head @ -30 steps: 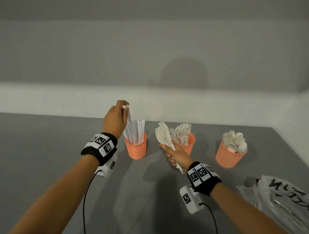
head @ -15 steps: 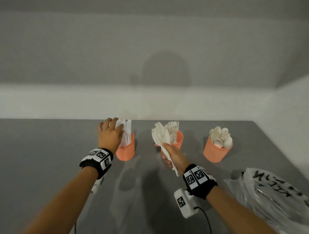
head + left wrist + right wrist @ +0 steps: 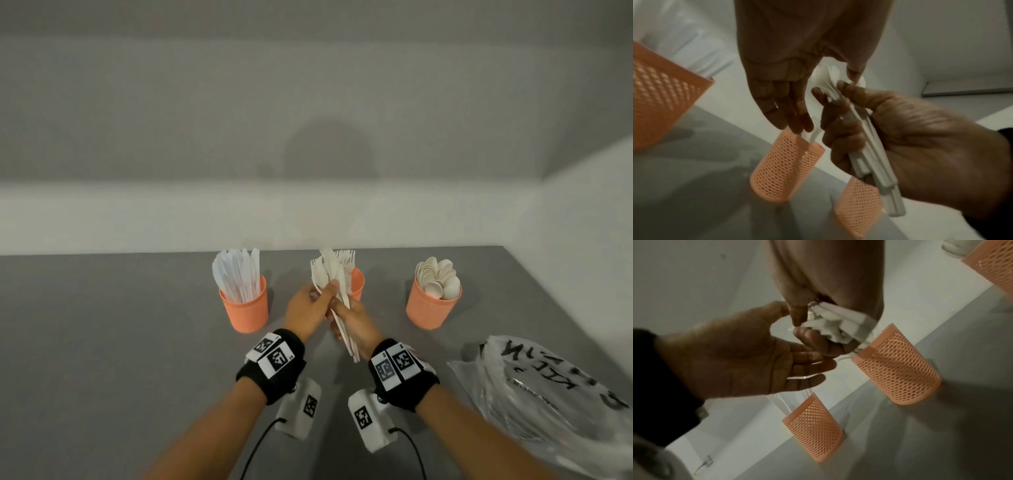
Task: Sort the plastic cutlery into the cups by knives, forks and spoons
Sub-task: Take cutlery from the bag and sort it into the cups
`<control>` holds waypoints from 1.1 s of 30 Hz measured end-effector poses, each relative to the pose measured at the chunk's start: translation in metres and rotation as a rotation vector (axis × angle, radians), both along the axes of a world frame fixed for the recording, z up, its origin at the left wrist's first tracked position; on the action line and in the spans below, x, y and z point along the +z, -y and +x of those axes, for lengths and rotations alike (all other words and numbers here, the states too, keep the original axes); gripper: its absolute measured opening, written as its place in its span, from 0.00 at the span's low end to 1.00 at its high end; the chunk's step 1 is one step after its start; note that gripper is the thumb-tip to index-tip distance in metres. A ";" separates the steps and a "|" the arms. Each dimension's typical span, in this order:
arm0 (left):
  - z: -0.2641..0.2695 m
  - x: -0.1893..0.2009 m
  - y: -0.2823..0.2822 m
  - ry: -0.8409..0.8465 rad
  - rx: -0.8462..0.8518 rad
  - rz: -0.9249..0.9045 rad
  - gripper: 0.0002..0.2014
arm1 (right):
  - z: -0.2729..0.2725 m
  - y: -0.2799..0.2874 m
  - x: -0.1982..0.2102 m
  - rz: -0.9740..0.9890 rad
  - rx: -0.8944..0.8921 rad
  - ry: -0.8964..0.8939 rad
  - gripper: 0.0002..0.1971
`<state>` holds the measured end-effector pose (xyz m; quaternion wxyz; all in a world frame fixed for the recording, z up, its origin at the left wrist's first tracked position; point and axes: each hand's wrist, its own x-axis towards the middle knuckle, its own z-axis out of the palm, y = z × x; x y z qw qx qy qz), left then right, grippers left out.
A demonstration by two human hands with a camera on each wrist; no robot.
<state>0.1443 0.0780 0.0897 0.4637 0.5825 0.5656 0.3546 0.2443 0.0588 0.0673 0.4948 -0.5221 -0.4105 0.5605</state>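
Three orange mesh cups stand in a row on the grey table: the knife cup (image 3: 245, 308) at the left, the fork cup (image 3: 357, 282) in the middle, the spoon cup (image 3: 432, 310) at the right. My right hand (image 3: 342, 315) grips a bundle of white cutlery (image 3: 330, 274) by the handles, just in front of the fork cup (image 3: 898, 368). My left hand (image 3: 323, 291) has come up against the bundle. Its thumb and index finger pinch the heads of the bundle (image 3: 830, 78), and its other fingers (image 3: 785, 105) are straight.
A crumpled clear plastic bag (image 3: 548, 394) with black writing lies at the front right. White walls close off the table's far edge and right side. Bare grey table (image 3: 102, 342) stretches to the left of the cups.
My left hand has let go of a knife in the left cup and moved right to the bundle. My right hand still holds the bundle in front of the fork cup.
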 end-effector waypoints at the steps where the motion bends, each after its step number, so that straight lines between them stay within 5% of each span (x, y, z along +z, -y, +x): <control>1: 0.007 0.000 0.002 0.014 0.004 -0.004 0.18 | 0.001 0.003 -0.001 0.004 -0.009 0.012 0.11; 9: 0.034 -0.002 0.006 0.006 0.006 -0.035 0.19 | 0.014 0.022 -0.002 -0.067 -0.107 -0.015 0.18; 14: 0.040 -0.004 0.010 0.046 0.009 -0.065 0.19 | 0.025 0.026 -0.003 -0.081 -0.119 -0.089 0.13; 22: 0.033 0.007 0.004 0.500 0.229 -0.084 0.10 | 0.053 0.034 -0.001 -0.089 -0.200 -0.078 0.13; 29: 0.049 -0.006 0.021 0.349 -0.060 -0.136 0.14 | 0.052 0.040 0.009 -0.094 -0.015 -0.157 0.12; 33: 0.059 -0.005 0.024 0.380 0.011 -0.138 0.10 | 0.051 0.042 0.009 -0.121 0.001 -0.170 0.15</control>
